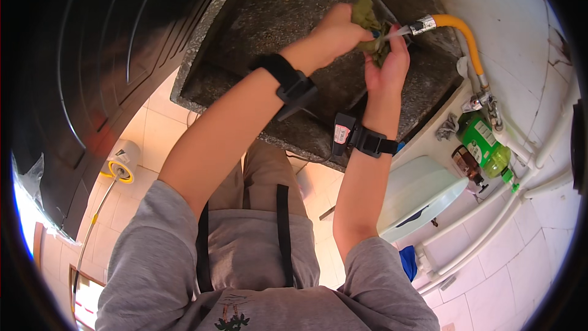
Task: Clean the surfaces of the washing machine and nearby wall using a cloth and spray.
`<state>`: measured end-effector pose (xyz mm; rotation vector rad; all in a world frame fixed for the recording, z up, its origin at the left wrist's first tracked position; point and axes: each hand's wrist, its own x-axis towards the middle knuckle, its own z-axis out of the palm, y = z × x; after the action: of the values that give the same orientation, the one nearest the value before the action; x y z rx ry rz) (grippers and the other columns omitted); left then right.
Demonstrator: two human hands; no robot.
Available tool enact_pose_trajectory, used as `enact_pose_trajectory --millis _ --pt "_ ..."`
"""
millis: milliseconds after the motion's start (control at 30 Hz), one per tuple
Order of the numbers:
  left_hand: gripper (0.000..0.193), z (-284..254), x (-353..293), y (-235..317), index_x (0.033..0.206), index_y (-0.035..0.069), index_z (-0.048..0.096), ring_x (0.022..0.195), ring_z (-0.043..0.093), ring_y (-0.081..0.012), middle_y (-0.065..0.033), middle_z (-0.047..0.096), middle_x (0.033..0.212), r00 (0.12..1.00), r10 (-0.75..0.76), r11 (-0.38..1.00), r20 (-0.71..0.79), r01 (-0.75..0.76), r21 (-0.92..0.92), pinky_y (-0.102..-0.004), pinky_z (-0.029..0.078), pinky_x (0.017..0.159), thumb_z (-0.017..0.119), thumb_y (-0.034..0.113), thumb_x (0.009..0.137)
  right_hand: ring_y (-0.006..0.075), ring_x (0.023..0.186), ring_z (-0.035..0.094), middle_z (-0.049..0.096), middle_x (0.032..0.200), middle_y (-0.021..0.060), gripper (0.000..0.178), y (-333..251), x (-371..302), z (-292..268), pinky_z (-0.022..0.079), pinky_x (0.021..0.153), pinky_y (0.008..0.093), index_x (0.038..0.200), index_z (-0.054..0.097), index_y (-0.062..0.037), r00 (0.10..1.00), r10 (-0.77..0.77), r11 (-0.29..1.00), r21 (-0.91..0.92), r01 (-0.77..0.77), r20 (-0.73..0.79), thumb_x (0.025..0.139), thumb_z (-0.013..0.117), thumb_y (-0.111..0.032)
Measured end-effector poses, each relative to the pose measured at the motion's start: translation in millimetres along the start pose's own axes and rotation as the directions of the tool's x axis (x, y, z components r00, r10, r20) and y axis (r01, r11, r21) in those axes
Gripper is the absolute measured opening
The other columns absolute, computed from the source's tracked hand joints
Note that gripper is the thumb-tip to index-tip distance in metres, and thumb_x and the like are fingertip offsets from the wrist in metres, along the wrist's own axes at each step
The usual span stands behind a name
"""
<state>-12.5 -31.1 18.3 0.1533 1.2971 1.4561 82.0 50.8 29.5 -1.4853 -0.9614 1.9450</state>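
- Your left hand (340,29) is closed on the olive-green cloth (362,13), a bunch of it rising past your fingers
- Your right hand (389,67) is raised, touching the lower folds of the cloth; you cannot tell from this view how firmly it grips
- The cloth is between your two hands, above the dark stone sink (195,55)
- A water stream (398,32) runs onto it from the metal nozzle (422,24) of the orange hose (462,26), just beside your right fingertips
- To your right are a green bottle (481,141), a brown pump bottle (467,162) and a pale basin (429,187)
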Motion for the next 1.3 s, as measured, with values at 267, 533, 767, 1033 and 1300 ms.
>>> enact_pose_trajectory --millis 267,533,767,1033,1300 --pt "0.029 40.7 13.3 -29.2 0.105 -0.001 0.056 0.086 0.063 -0.0292 -0.0179 0.064 0.089 0.930 0.335 0.872 -0.153 -0.244 0.424 -0.0365 0.047 0.072 0.058 0.014 0.081 0.0118 0.078 0.057 0.062 0.091 0.0048 0.030 8.6 15.7 -9.3 0.047 0.068 0.0270 0.107 0.055 0.0014 0.955 -0.293 0.915 -0.273 0.296 0.052 0.091 0.057 -0.024" --pt "0.023 27.6 -0.3 -10.1 0.099 0.004 0.059 0.074 0.058 -0.0119 -0.0035 0.063 0.083 0.995 0.072 0.991 0.075 -0.062 -0.119 -0.0296 0.048 0.066 0.058 0.025 0.087 0.0196 0.088 0.060 0.061 0.100 0.0069 0.032 -7.6 12.4 -9.0 0.048 0.075 0.0337 0.101 0.056 -0.0042 0.973 0.232 0.970 0.077 -0.230 -0.007 0.096 0.045 -0.033" --pt "0.016 4.4 12.1 -7.5 0.095 0.009 0.056 0.092 0.057 -0.0148 -0.0056 0.061 0.093 1.000 -0.005 0.735 0.030 0.024 -0.678 -0.0326 0.046 0.075 0.065 0.013 0.083 0.0262 0.102 0.057 0.058 0.108 0.0115 0.025 -13.1 -5.8 -26.1 0.046 0.087 0.0445 0.106 0.052 -0.0036 0.979 0.143 0.957 0.233 -0.175 0.148 0.095 0.044 -0.024" --pt "0.043 -3.9 0.5 10.8 0.119 0.003 0.048 0.101 0.055 -0.0174 -0.0086 0.058 0.109 0.945 -0.107 0.994 0.310 0.110 0.008 -0.0304 0.043 0.088 0.063 0.025 0.086 0.0246 0.113 0.052 0.053 0.123 0.0137 0.038 -27.1 -28.2 -36.2 0.041 0.094 0.0395 0.120 0.048 0.0001 0.868 0.371 0.928 -0.163 -0.335 0.330 0.092 0.050 -0.026" --pt "0.084 17.0 -1.1 -1.6 0.142 0.003 0.023 0.113 0.048 -0.0198 -0.0146 0.049 0.124 0.997 0.018 0.999 0.079 -0.022 0.040 -0.0304 0.038 0.096 0.057 0.053 0.084 0.0202 0.104 0.057 0.060 0.112 0.0102 0.039 -13.6 -5.5 -38.5 0.044 0.089 0.0353 0.116 0.053 0.0024 0.905 0.226 0.946 -0.304 -0.115 0.361 0.092 0.054 -0.028"
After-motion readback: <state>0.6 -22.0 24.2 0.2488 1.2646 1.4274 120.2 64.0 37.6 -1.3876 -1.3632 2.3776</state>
